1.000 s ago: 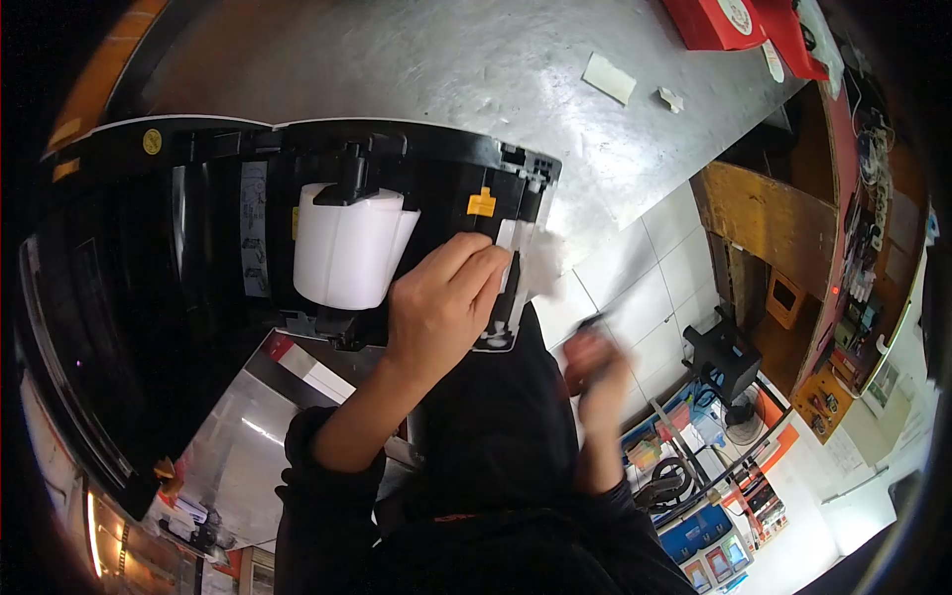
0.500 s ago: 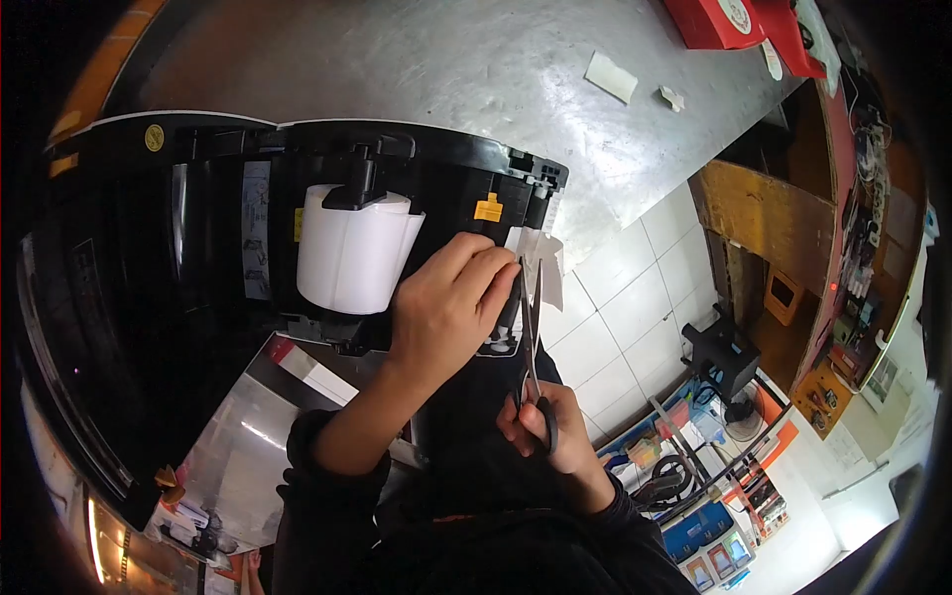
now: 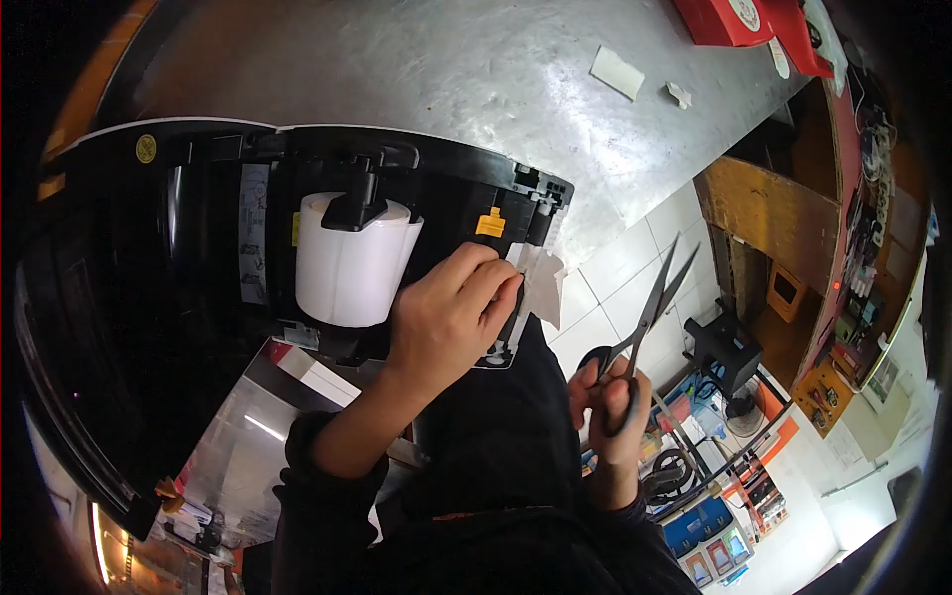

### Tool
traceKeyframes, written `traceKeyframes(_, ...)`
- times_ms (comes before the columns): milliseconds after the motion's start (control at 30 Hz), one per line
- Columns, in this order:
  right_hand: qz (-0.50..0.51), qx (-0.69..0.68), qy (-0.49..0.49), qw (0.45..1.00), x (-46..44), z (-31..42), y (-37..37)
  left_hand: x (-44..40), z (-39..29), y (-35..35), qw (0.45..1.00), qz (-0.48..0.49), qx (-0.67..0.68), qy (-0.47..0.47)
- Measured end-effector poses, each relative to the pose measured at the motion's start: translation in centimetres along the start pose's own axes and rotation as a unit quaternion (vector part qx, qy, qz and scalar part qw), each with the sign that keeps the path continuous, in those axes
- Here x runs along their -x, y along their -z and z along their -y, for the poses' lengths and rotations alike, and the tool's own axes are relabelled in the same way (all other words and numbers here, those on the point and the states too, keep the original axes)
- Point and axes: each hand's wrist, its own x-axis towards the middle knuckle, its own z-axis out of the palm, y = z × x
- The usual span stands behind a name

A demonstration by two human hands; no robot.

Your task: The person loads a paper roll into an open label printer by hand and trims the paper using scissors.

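An open black label printer lies in front of me, with a roll of white label paper on a black holder inside. My left hand is closed in a pinch at the printer's right end, gripping the edge of a white paper strip whose ragged end hangs past the printer. The fingertips partly hide where the strip is held. Off to the right, my right hand holds scissors by their dark handles. The blades point up, spread slightly apart and away from the paper.
Behind the printer stretches a grey metal tabletop, bearing a white paper piece, a crumpled scrap and a red box. A wooden cabinet and a black device stand to the right, beyond the tiled floor.
My right hand has pulled the scissors away from the paper strip, to the right, and the blades now open wider. My left hand stays pinched at the strip.
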Motion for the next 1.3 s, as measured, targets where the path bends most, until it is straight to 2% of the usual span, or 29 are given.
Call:
traceKeyframes(67,-0.038,0.019,0.016,0.999,-0.6,-1.0,-0.6,-0.4,-0.5,0.2,1.0,0.001,-0.009,0.003)
traceKeyframes(100,-0.059,0.032,-0.008,0.998,-1.3,-1.0,-1.0,-0.6,-0.7,0.4,1.0,0.002,-0.02,0.006)
traceKeyframes(167,-0.076,0.075,0.099,0.989,-3.3,-1.7,-2.8,-1.0,-0.8,0.4,0.998,0.014,-0.051,-0.021)
traceKeyframes(233,-0.068,0.119,0.152,0.979,-5.0,-1.8,-4.3,-1.3,-0.9,0.7,0.995,0.026,-0.081,-0.048)
traceKeyframes(267,-0.052,0.059,0.137,0.987,-5.8,-2.4,-4.6,-1.4,-0.8,1.0,0.99,0.063,-0.109,-0.056)
traceKeyframes(300,-0.049,0.057,0.137,0.988,-6.5,-3.0,-4.5,-1.6,-0.9,1.4,0.983,0.101,-0.138,-0.064)
traceKeyframes(367,-0.005,0.034,0.116,0.993,-7.5,-3.8,-4.4,-2.4,-1.0,2.0,0.976,0.117,-0.165,-0.082)
traceKeyframes(400,-0.008,0.025,0.061,0.998,-7.4,-3.4,-4.4,-2.7,-0.9,2.3,0.965,0.143,-0.188,-0.11)
traceKeyframes(467,0.0,-0.007,0.039,0.999,-7.8,-3.7,-4.3,-3.0,-0.8,2.6,0.952,0.172,-0.214,-0.136)
traceKeyframes(567,0.006,-0.059,-0.005,0.998,-8.4,-4.1,-4.2,-2.8,-1.0,2.6,0.954,0.173,-0.197,-0.146)
traceKeyframes(867,0.053,-0.018,0.012,0.998,-8.9,-4.9,-3.3,-2.6,-0.8,2.0,0.951,0.152,-0.219,-0.156)
traceKeyframes(1067,0.045,-0.018,0.015,0.999,-9.2,-4.8,-3.4,-2.0,-0.6,0.9,0.966,0.097,-0.201,-0.131)
traceKeyframes(1133,0.047,-0.001,0.015,0.999,-9.3,-5.1,-3.2,-1.7,-0.1,0.3,0.971,0.037,-0.186,-0.148)
traceKeyframes(1300,0.053,-0.014,0.012,0.998,-9.2,-4.7,-3.3,-1.6,0.4,0.1,0.977,0.015,-0.173,-0.124)
